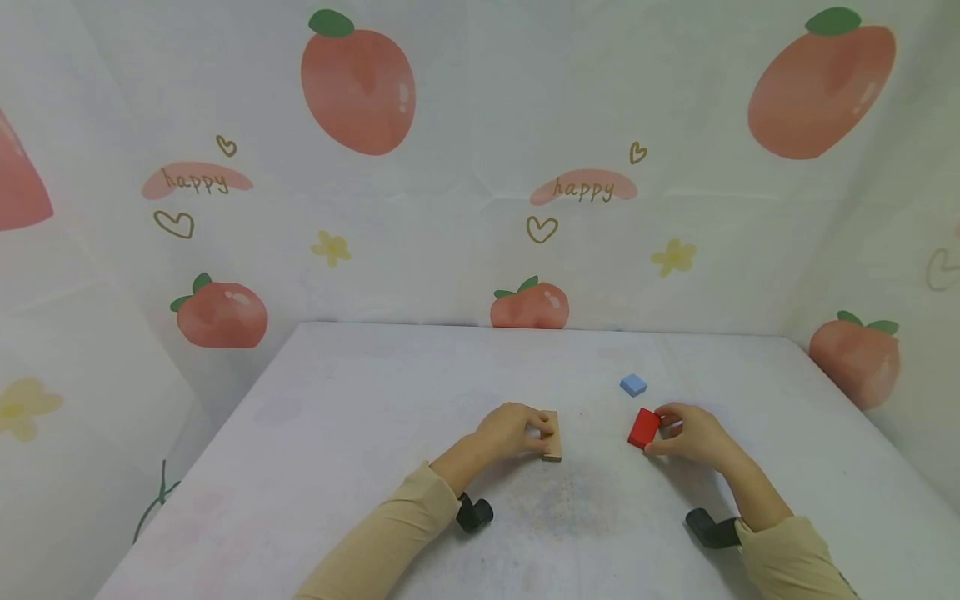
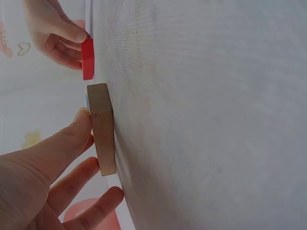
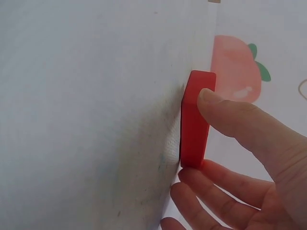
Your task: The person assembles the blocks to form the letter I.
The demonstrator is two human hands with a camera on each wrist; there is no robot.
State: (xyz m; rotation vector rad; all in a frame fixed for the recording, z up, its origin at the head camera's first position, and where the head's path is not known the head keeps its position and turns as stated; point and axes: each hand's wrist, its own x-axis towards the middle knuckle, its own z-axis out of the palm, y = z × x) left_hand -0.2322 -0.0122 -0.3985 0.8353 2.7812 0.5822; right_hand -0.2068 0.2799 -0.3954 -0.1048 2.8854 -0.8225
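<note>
A flat tan wooden block (image 1: 552,450) lies on the white table, my left hand (image 1: 512,431) at its left side. In the left wrist view, the thumb touches the block's upper edge and other fingers bend toward its far end, partly hidden. To the right, my right hand (image 1: 693,433) pinches a red rectangular block (image 1: 643,428) between thumb and fingers. In the right wrist view, the thumb presses one edge of the red block (image 3: 193,129) and fingertips meet its lower end. It sits at the table surface, slightly turned.
Beyond the red block, a small blue block (image 1: 633,384) lies on the table (image 1: 360,433). Black wrist devices (image 1: 474,513) sit below both cuffs. A white cloth backdrop (image 1: 465,108) with printed fruit hangs behind the table's far edge.
</note>
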